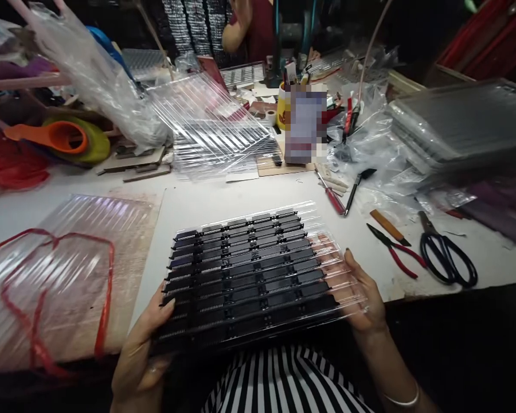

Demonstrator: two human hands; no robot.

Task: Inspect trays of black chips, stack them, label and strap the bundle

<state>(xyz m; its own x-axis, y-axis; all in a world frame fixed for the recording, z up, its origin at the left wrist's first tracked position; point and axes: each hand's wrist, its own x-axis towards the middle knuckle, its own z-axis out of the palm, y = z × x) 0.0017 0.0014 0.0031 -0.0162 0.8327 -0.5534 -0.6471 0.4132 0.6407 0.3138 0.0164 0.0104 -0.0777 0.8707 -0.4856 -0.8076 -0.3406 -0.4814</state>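
A clear plastic tray (341,281) filled with rows of black electronic connectors (241,269) is held level in front of my body, over the table's front edge. My left hand (141,332) grips its left end, thumb on top and the other fingers mostly hidden below. At the right end, my right hand (367,292) is closed on the tray's rim, and some of its fingers show through the clear plastic underneath. The connectors lie side by side in several rows, reaching close to my left thumb.
Pliers (398,249), scissors (447,252), a red-handled screwdriver (333,198) and a black-handled tool (359,189) lie to the right. Red ribbon (109,287) crosses a clear tray (81,229) on the left. Clear trays (215,126) are piled behind. Another person (258,28) is across the table.
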